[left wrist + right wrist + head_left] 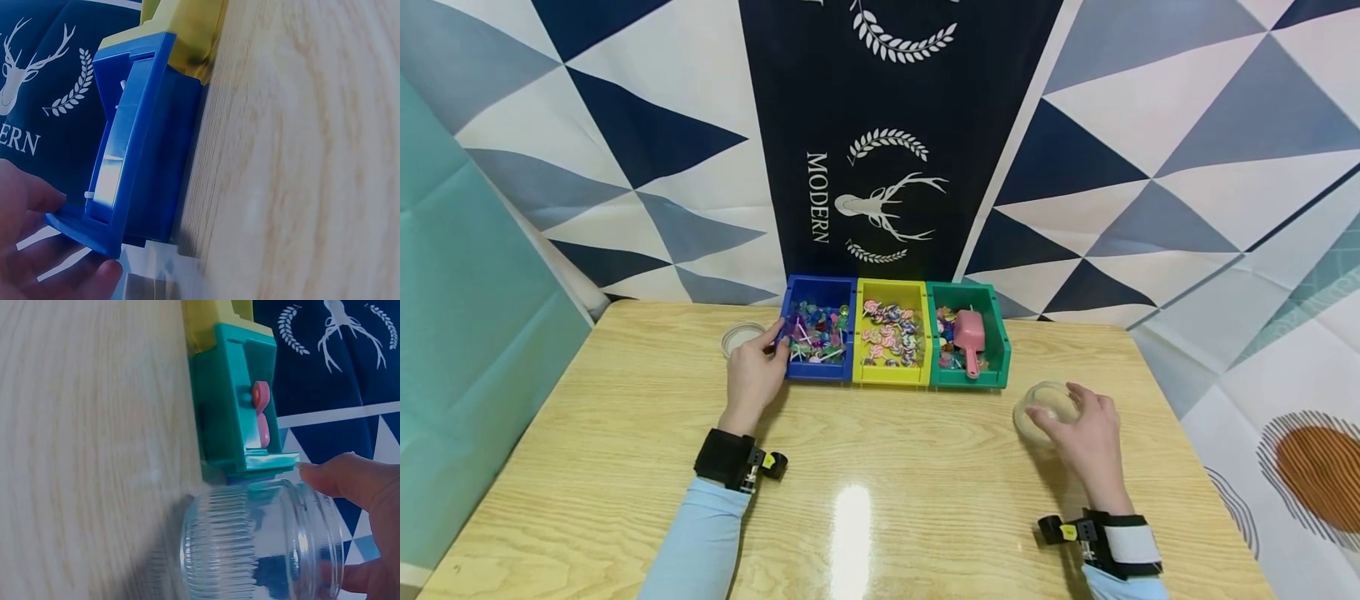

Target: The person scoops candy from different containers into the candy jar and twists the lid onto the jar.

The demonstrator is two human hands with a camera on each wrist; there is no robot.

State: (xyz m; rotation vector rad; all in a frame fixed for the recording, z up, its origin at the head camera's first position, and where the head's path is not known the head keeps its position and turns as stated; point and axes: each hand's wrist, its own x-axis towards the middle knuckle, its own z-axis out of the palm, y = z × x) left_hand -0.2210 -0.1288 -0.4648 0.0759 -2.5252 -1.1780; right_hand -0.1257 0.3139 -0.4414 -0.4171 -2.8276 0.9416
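Observation:
My left hand [756, 377] grips the outer side wall of the blue bin [818, 372], thumb on one face and fingers on the other. That bin holds colourful lollipops [820, 325]. Over on the right, my right hand [1086, 433] holds an upright, ribbed glass jar [219, 544] by its mouth, thumb at the rim and fingers across the other side. The jar stands in front and to the right of the green bin [997, 367], where a pink scoop [970, 333] lies on small candies. Between the two bins is a yellow bin [891, 377] with swirl lollipops [887, 333].
A round, clear disc with a pale rim [735, 337] lies left of the blue bin, behind my left hand. The joined bins stand at the back of the wooden table [917, 475], against a patterned cloth [700, 208].

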